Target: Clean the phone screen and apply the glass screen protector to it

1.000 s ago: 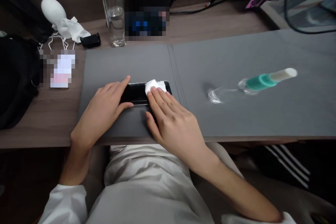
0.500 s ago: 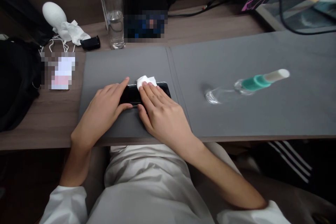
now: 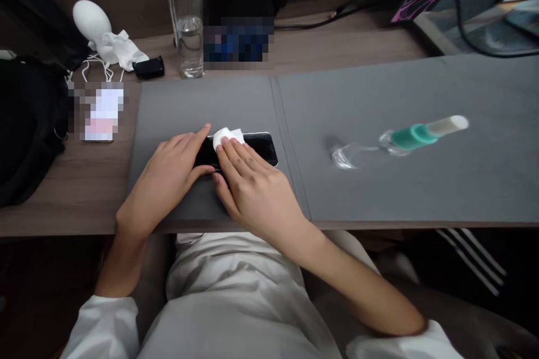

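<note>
A black smartphone lies flat on the grey desk mat, its screen facing up. My left hand holds the phone's left end, with fingers on top and thumb along the near edge. My right hand lies across the phone's middle and presses a folded white tissue onto the screen. The tissue sticks out past the far edge of my fingers. The phone's near side is hidden under both hands.
A clear bottle with a teal collar and white cap lies on the mat to the right. Beyond the mat stand a water bottle, a white egg-shaped object and a crumpled tissue. A black bag sits at far left.
My right hand and the tissue have slid left along the phone's screen. My left hand stays on the phone's left end.
</note>
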### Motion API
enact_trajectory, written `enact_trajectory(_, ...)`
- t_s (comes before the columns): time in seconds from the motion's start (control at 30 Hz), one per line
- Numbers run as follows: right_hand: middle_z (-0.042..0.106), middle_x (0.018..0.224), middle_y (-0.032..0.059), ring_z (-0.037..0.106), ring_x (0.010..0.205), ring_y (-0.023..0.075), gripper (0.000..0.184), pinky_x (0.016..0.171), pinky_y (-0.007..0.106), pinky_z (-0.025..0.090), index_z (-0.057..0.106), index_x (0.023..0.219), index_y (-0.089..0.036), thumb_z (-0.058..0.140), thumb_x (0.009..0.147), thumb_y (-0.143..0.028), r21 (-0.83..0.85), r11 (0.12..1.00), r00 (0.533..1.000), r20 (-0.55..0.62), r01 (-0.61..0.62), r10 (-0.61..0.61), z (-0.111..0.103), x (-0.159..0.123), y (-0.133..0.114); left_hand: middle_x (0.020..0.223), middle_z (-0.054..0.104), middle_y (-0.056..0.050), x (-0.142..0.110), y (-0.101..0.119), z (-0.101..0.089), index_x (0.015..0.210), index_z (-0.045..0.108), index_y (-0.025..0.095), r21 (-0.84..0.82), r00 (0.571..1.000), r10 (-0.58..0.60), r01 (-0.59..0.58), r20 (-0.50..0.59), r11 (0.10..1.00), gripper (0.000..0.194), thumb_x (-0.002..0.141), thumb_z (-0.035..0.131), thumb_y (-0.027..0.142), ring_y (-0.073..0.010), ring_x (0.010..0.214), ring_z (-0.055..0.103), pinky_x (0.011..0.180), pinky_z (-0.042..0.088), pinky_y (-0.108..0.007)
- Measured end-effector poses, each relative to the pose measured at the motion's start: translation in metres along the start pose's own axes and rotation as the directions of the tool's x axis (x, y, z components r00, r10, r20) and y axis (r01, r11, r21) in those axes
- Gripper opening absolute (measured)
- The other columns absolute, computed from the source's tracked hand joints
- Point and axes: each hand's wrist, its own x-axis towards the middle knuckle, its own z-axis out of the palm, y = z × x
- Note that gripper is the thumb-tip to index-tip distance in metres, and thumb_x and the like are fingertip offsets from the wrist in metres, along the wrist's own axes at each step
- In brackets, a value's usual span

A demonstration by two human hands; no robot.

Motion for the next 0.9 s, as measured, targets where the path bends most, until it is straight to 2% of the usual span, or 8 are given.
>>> enact_trajectory(0.17,0.05,0.159,0.0279,0.05,0.152,0.0361,0.053,0.129,0.052,0.042,0.055,0.15,0.008,0.042,0.111,-0.025,0.035,0.999,1.0,0.027,-0.016,0.015,0.005,0.015,0.0,0.165,0.052,-0.015,0.0,-0.003,0.0,0.167,0.033,0.018,0.014,1.0,0.002,-0.002,0.017,1.0,0.059,0.112,0.051,0.031,-0.0285,0.15,0.051,0.119,0.044,-0.045)
enact_trajectory(0.3,0.051,0.16,0.0267,0.05,0.152,0.0359,0.052,0.129,0.053,0.043,0.056,0.151,0.006,0.044,0.111,-0.025,0.048,0.999,1.0,0.007,-0.027,0.026,0.004,0.006,-0.004,0.165,0.051,-0.016,-0.001,-0.005,0.001,0.167,0.032,0.02,-0.002,1.0,0.001,-0.001,-0.007,1.0,0.063,0.111,0.055,0.033,-0.0298,0.151,0.05,0.12,0.044,-0.046)
enact_trajectory(0.5,0.053,0.158,0.0265,0.052,0.151,0.035,0.051,0.127,0.053,0.045,0.058,0.149,0.004,0.045,0.11,-0.026,0.053,0.999,1.0,0.01,0.011,-0.011,-0.001,-0.009,-0.013,0.152,0.055,-0.015,-0.003,-0.002,0.0,0.168,0.028,0.024,-0.036,1.0,-0.017,0.017,-0.02,0.999,0.071,0.106,0.063,0.03,-0.0319,0.141,0.056,0.117,0.046,-0.048)
enact_trajectory(0.7,0.052,0.158,0.0281,0.052,0.151,0.0348,0.054,0.13,0.049,0.042,0.056,0.149,0.009,0.04,0.112,-0.027,0.042,0.999,0.998,0.053,0.023,-0.025,0.003,0.012,-0.015,0.147,0.053,-0.013,-0.006,-0.006,-0.001,0.17,0.025,0.028,-0.07,1.0,-0.006,0.005,-0.012,0.998,0.074,0.104,0.056,0.016,-0.0302,0.137,0.057,0.117,0.047,-0.047)
enact_trajectory(0.9,0.047,0.161,0.0289,0.045,0.156,0.034,0.055,0.132,0.051,0.038,0.051,0.152,0.009,0.038,0.112,-0.026,0.066,0.997,0.997,0.072,0.026,-0.031,0.008,0.028,-0.016,0.153,0.047,-0.016,-0.005,-0.009,0.0,0.171,0.024,0.022,-0.087,0.999,-0.035,0.034,-0.015,0.996,0.085,0.092,0.048,0.002,-0.0303,0.144,0.052,0.121,0.045,-0.048)
